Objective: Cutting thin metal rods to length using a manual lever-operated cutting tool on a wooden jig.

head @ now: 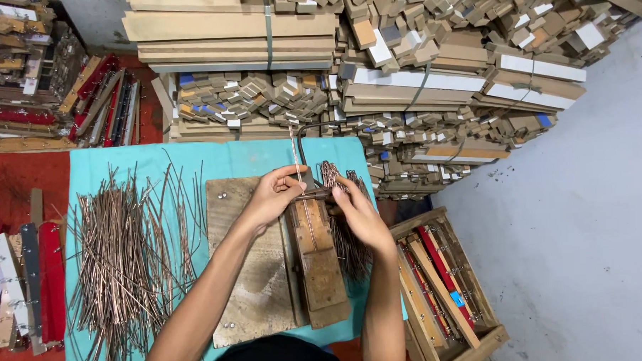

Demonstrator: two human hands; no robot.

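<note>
Left hand (273,196) is gripping a thin metal rod (294,154), fingers pinched narrow around it at the top of a wooden jig (316,255). Rod is standing nearly upright in view, long axis running away from the person, tip pointing toward the stacked wood strips (417,77). Right hand (358,211) is closing on the jig's far end beside a dark bent lever (306,135); what it is holding cannot be told. Loose rods (124,251) are lying in a pile far left on the teal-covered worktop (221,159). Wooden crate (446,290) is sitting right.
</note>
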